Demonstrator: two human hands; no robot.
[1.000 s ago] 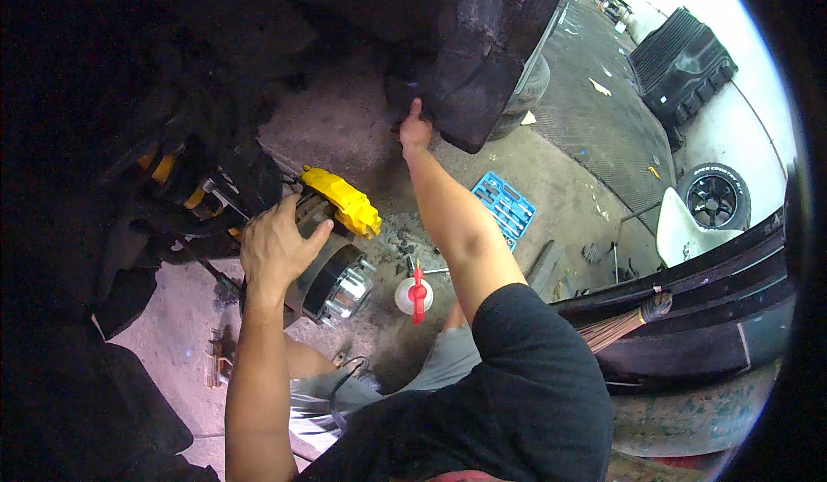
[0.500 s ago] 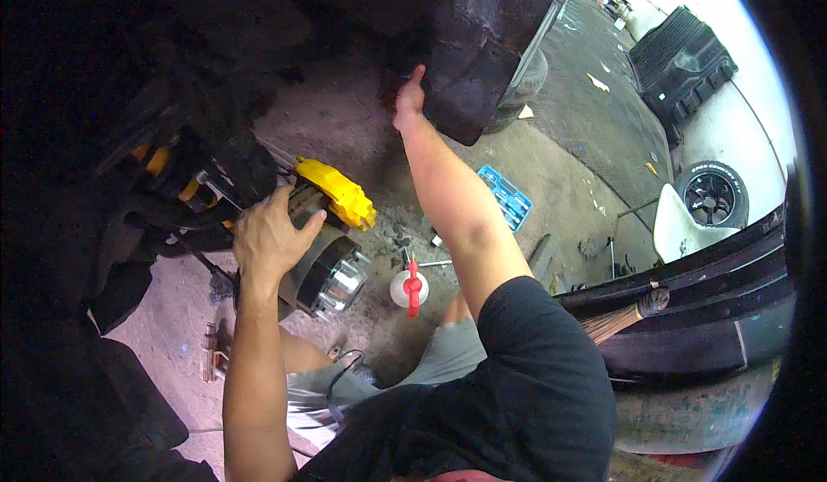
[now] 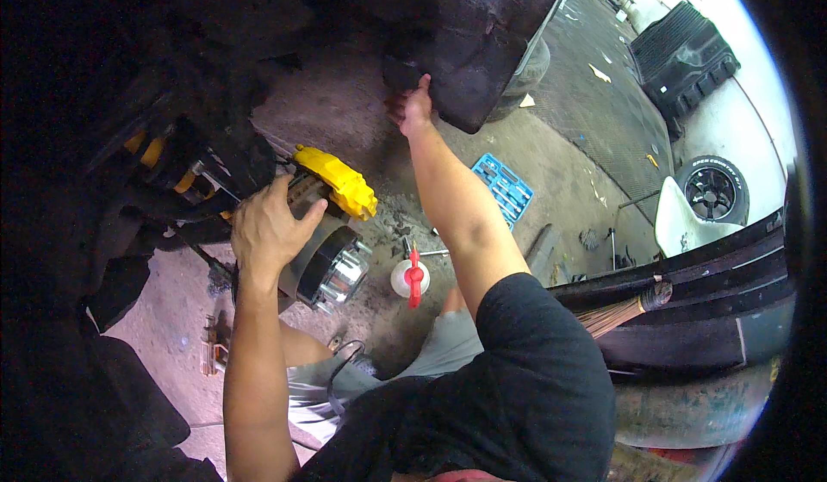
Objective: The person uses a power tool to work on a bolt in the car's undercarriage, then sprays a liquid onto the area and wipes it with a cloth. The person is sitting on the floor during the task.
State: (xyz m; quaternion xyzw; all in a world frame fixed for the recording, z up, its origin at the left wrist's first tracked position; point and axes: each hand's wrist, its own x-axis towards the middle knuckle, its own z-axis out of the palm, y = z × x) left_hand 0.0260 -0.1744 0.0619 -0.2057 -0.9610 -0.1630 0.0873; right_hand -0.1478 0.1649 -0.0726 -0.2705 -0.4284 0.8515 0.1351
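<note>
My left hand (image 3: 269, 230) lies over the back of the brake disc (image 3: 303, 191), fingers stretched forward and thumb spread apart. A yellow brake caliper (image 3: 338, 182) sits on the disc's far side. Nearer me, the wheel hub (image 3: 340, 273) shows its bare studs. My right arm reaches far forward. There my right hand (image 3: 415, 110) is at the lower edge of the dark wheel-arch panel (image 3: 469, 68), thumb up and fingers curled into shadow. What those fingers hold is too dark to make out.
A white bottle with a red top (image 3: 414, 279) stands right of the hub. Beyond my right arm lies a blue tool case (image 3: 510, 191). Dark suspension parts (image 3: 155, 163) crowd the left. At the right are a broom (image 3: 624, 310) and a wheel with a tyre (image 3: 713, 191).
My right hand has come slightly down and right along the panel, and its curled fingers now show. The left hand stays on the disc. The view has shifted a little.
</note>
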